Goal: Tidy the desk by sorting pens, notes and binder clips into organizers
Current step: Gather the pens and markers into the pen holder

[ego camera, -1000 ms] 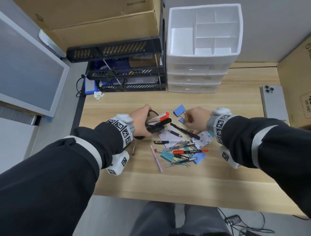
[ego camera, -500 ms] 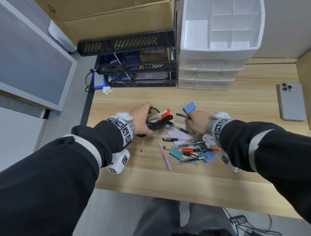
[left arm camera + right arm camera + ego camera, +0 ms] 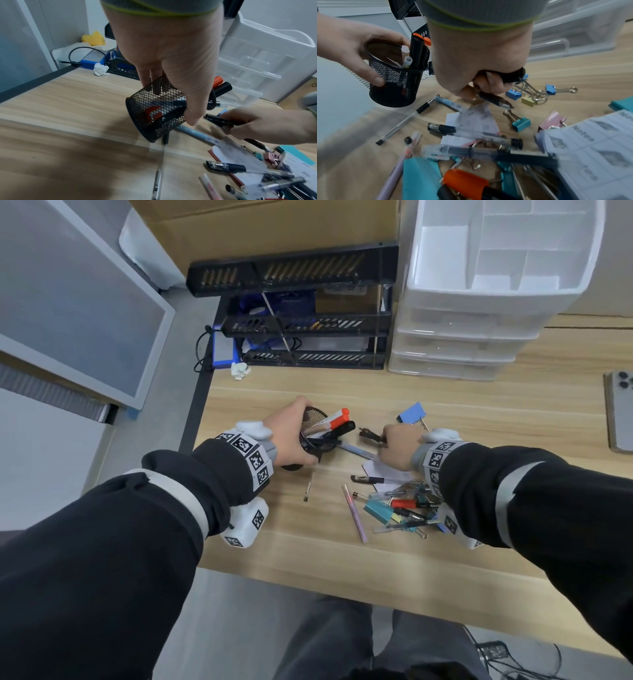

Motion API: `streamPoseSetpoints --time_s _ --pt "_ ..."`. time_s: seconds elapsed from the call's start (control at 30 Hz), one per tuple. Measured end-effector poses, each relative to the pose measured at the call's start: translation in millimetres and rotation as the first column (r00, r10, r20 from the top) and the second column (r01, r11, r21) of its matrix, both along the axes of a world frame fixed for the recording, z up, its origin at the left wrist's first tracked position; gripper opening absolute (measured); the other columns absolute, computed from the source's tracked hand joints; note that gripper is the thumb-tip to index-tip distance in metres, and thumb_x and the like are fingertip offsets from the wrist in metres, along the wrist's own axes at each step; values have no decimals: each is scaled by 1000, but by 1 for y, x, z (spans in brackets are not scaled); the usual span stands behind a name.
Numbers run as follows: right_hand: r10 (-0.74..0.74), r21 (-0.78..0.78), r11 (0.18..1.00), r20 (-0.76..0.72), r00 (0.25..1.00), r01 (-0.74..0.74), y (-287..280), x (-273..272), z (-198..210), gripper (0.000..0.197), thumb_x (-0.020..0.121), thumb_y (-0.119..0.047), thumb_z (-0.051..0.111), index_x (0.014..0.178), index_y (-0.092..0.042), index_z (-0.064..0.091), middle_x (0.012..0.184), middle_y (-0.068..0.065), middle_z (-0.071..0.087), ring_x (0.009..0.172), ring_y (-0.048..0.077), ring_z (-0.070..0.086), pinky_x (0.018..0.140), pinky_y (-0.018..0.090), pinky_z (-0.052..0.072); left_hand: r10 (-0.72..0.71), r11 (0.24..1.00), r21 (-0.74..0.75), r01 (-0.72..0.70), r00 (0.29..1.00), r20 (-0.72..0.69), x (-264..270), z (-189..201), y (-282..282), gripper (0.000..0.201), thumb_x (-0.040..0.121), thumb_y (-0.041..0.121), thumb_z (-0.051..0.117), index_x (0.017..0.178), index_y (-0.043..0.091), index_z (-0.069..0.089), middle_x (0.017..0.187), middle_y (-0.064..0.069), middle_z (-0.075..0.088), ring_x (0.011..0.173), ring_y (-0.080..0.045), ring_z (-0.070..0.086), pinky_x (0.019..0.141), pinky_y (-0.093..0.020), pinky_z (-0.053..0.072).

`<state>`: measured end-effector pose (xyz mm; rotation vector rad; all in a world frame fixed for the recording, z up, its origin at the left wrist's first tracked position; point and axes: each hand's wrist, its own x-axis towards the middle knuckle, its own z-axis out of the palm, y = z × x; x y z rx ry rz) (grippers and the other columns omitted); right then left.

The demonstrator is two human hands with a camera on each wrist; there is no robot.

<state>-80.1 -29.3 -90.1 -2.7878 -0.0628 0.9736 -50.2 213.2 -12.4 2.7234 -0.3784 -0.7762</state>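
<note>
Desk: wooden, drawers at back edge.
Left hand: fingers wrapped round mesh cup, tilted, just off the desk near its left edge.
Right hand: fist closed on black pen, now lifted from pile at mid-desk.
Change: pen brought beside cup since a second ago.
Meaning: drop-in likely next; clips, notes unsorted.

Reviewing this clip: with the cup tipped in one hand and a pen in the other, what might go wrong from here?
1. The left hand holds the mesh cup tilted toward the right hand; the markers leaning out of its mouth might slide out.
2. The black pen must enter a crowded cup mouth and may catch on those markers.
3. The right sleeve hangs over the pile of clips and notes and might drag some along.
</note>
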Motion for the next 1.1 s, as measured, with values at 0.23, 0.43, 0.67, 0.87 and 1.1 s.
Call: streamPoseSetpoints --time_s 0.23,0.43,0.67,0.87,1.1 --pt "30 18 999 21 999 -30 18 16 4 35 70 -59 49 85 -28 54 77 -3 64 69 21 63 71 39 58 46 999 3 -46 999 17 0 0 22 100 55 39 92 136 18 37 110 4 56 96 -20 60 83 -36 53" --pt "168 -49 985 31 985 -166 42 15 1 20 84 -42 56 88 -22 56 77 -1 61 67 20 60 71 38 58 56 997 45 -56 998 -8 -2 -8 41 100 53 42 91 134 18 38 112 2 60 96 -21 63 83 -41 55" --pt "59 46 997 46 997 -61 27 27 21 31 69 -52 63 79 -23 59 76 0 66 66 22 64 66 36 58 44 994 102 -40 998 -37 5 -8 43 94 51 46 89 127 19 40 104 2 61 89 -20 64 79 -43 57" --pt "-63 291 956 296 953 -27 17 47 72 17 81 -36 60 81 -19 60 71 -2 62 69 23 60 60 31 46 -22 991 128 30 998 -63 16 -3 29 103 50 47 89 135 18 38 106 0 63 90 -21 63 80 -40 57" --pt "-604 788 414 -138 785 456 50 61 110 22 93 -22 48 73 -14 51 64 0 50 58 17 45 54 27 38 -72 994 79 76 996 -50 20 2 3 99 50 48 89 129 18 38 99 2 63 82 -20 64 76 -41 58"
